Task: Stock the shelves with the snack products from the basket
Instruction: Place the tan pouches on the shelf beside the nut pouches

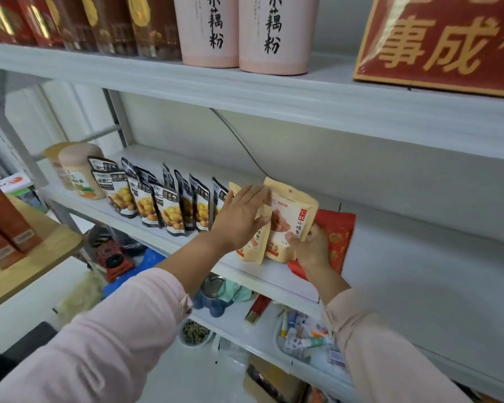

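On the middle shelf (274,274), the right hand (309,245) grips the lower right corner of a tan snack pouch (291,219), thumb on its front and fingers curled behind, holding it upright near the front edge. The left hand (242,216) is open and flat, fingers spread, its palm pressed against a second tan pouch (252,245) that stands just left of the first and touches it. Behind and right of the held pouch lies a red packet (338,231), partly hidden by the right wrist. To the left, a row of black-and-yellow chestnut pouches (157,205) stands along the shelf, the nearest one just beside the left hand. Farther left stand two pale jars (76,170). Above, two pink canisters (245,30) sit on the upper shelf.
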